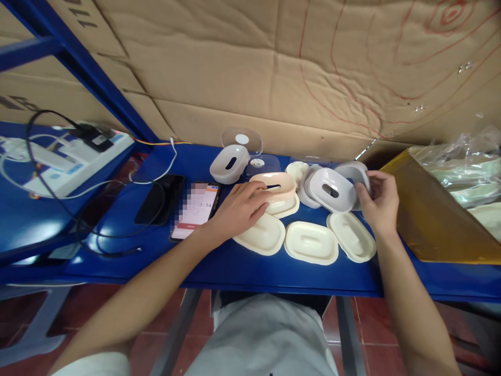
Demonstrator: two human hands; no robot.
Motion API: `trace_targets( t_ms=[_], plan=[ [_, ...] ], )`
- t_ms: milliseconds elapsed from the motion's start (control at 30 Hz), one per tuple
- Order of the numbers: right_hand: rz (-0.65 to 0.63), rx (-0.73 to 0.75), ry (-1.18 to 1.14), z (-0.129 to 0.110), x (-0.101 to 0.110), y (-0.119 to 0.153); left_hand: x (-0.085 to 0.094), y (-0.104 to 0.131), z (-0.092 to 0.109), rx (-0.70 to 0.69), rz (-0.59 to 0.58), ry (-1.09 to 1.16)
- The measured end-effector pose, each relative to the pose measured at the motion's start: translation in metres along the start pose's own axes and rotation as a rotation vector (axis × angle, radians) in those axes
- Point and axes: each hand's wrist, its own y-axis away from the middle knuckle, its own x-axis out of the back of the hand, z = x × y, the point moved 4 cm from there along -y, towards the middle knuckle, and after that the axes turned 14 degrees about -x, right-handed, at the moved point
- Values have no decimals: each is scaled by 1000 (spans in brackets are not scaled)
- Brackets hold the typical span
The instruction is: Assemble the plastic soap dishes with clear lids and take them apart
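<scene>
- Head view: the left hand (245, 206) grasps the left end of the peach shell (282, 194), which lies to the right of that grip, long axis roughly left to right, above a cream lid.
- The right hand (379, 198) pinches the right end of the grey shell (355, 172), thumb in front, so that shell reaches leftward from the grip.
- Between the hands, nearer the right, sits the white shell (345, 197), its slot slanting.
- Three cream lids (311, 243) lie along the desk's (250, 274) near side.
</scene>
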Motion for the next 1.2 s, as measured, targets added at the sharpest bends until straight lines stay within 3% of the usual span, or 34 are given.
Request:
trace_targets(
  t_ms=[133, 367, 433, 567, 733, 833, 1033, 1200],
  plan=[
    [17, -21, -29, -5, 3, 0, 3, -1, 2, -16, 47, -1],
    [-2, -231, 182, 15, 7, -4, 7, -2, 3, -5, 56, -22],
    [45, -155, 141, 3, 12, -2, 8, -2, 3, 4, 57, -19],
    [114, 148, -32, -39, 22, 16, 12, -2, 3, 14, 71, 25],
    [-99, 280, -47, -71, 9, 43, 24, -5, 1, -4, 88, 57],
    [-214, 421, -129, -81, 0, 53, 33, -3, 8, 30, 16, 70],
    [-332, 547, -169, -93, -6, 61, 37, 37, 48, 53, -184, 56],
    [-317, 594, -139, -92, -7, 62, 34, 78, 77, 114, -291, 33]
  ],
)
